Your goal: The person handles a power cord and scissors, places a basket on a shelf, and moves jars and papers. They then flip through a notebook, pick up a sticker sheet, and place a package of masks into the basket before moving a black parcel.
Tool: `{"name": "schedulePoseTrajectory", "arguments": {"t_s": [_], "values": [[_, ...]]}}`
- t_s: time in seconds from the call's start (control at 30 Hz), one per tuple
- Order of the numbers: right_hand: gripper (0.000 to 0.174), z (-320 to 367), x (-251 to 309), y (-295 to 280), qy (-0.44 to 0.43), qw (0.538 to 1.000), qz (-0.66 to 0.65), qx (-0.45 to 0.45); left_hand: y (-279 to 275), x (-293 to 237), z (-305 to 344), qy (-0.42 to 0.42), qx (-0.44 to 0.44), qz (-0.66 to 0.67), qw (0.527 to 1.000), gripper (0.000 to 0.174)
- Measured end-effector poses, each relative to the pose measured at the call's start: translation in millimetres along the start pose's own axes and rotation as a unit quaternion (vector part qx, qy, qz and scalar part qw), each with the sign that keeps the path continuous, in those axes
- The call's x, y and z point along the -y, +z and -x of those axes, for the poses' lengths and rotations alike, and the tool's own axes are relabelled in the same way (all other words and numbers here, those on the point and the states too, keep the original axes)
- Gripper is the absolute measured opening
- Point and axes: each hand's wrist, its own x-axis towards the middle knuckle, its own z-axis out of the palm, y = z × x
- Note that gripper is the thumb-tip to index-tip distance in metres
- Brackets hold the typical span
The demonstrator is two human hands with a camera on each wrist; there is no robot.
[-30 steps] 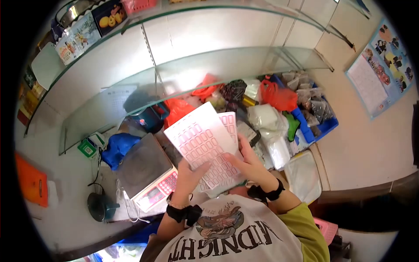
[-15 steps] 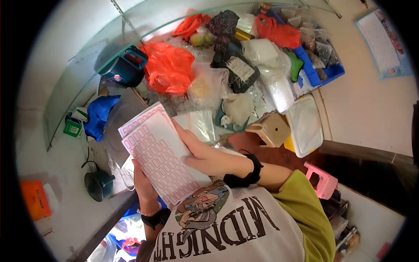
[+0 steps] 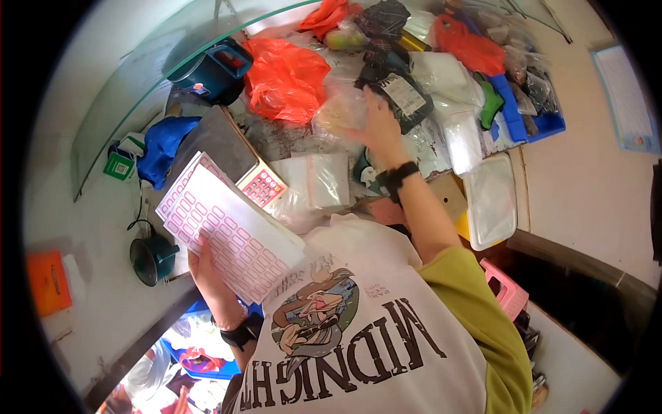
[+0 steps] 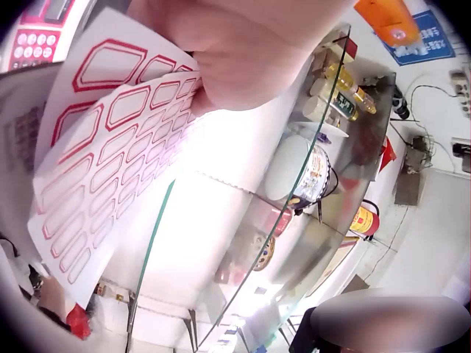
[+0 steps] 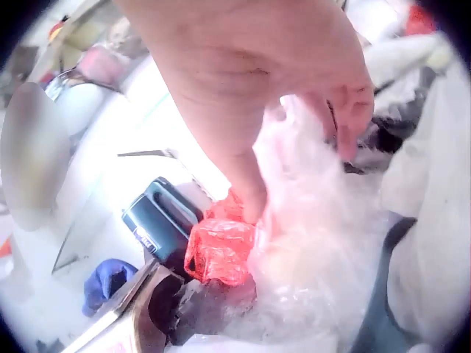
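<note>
Head view: the left hand (image 3: 208, 272) holds overlapping thin white rectangular paper sheets (image 3: 221, 228) before the white printed shirt (image 3: 386, 269), likely light, bendy, easily creased, best pinched by an edge; pink-outlined cells line them. The right hand (image 3: 384, 131) spreads wide at a crumpled clear plastic bag (image 3: 334, 116), probably soft and slippery.

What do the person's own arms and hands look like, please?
The left hand and right hand are ungloved. A black band circles each wrist, with a thin pale bracelet beside the left one. A short yellow-green sleeve covers the upper right arm.
</note>
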Motion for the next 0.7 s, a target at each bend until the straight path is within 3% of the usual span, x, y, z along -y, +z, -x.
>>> {"name": "schedulePoseTrajectory", "arguments": {"t_s": [0.03,0.07,0.1,0.13,0.17,0.23,0.3,0.33,0.37,0.47,0.53,0.57,0.63,0.67,0.7], "values": [[0.065,-7.7,-3.1,-5.7,0.001,0.992,-0.066,0.103,-1.5,-1.0,-0.6,-0.006,-0.021,0.005,1.000,0.028],[0.065,-21.0,-26.7,12.3,-0.003,0.992,-0.069,0.105,-2.4,-2.2,-0.6,-0.004,-0.026,0.004,1.000,0.028],[0.052,-37.1,-60.0,45.9,-0.027,0.992,-0.089,0.091,-2.6,-3.6,-1.1,0.009,-0.033,0.003,0.999,0.029],[0.039,-45.2,-56.2,47.0,-0.050,0.990,-0.107,0.077,-3.5,-5.4,-2.1,0.020,-0.041,0.002,0.999,0.030],[0.039,-50.5,-54.0,46.7,-0.053,0.989,-0.109,0.080,-7.3,-6.1,-4.1,0.021,-0.045,0.002,0.999,0.030],[0.020,-57.3,-40.8,42.1,0.035,0.912,-0.403,0.064,-15.8,-4.9,-6.8,0.039,-0.075,-0.021,0.996,0.031],[0.019,-47.2,-20.3,59.3,-0.056,0.902,-0.424,0.057,-10.3,-3.9,-7.3,0.048,-0.096,-0.025,0.994,0.031],[0.016,-33.0,13.1,30.4,-0.110,0.872,-0.466,0.098,-6.4,-2.8,-8.2,0.056,-0.116,-0.028,0.991,0.031],[0.028,-30.5,10.4,60.3,-0.143,0.871,-0.445,0.150,-2.1,-1.9,-9.3,0.054,-0.110,-0.026,0.992,0.031],[0.039,-8.1,11.2,74.0,-0.143,0.886,-0.380,0.225,7.3,-1.1,-8.0,0.061,-0.119,-0.010,0.991,0.032],[0.054,-7.0,-2.3,68.7,-0.191,0.921,-0.302,0.154,10.2,-0.8,-8.3,0.062,-0.124,-0.012,0.990,0.032],[0.044,-12.5,-16.8,58.9,-0.239,0.926,-0.292,0.026,13.2,-2.0,-7.2,0.062,-0.134,-0.023,0.989,0.032],[0.035,-23.7,-78.0,49.2,-0.084,0.945,-0.316,-0.009,14.4,0.1,-5.7,0.061,-0.145,-0.034,0.987,0.032],[0.031,-25.4,-94.2,13.0,-0.037,0.967,-0.252,-0.028,12.6,3.0,-6.7,0.058,-0.141,-0.028,0.988,0.032],[0.030,-24.2,-95.9,-37.6,0.143,0.952,-0.268,0.048,11.8,5.3,-7.3,0.054,-0.137,-0.023,0.989,0.032]]}}
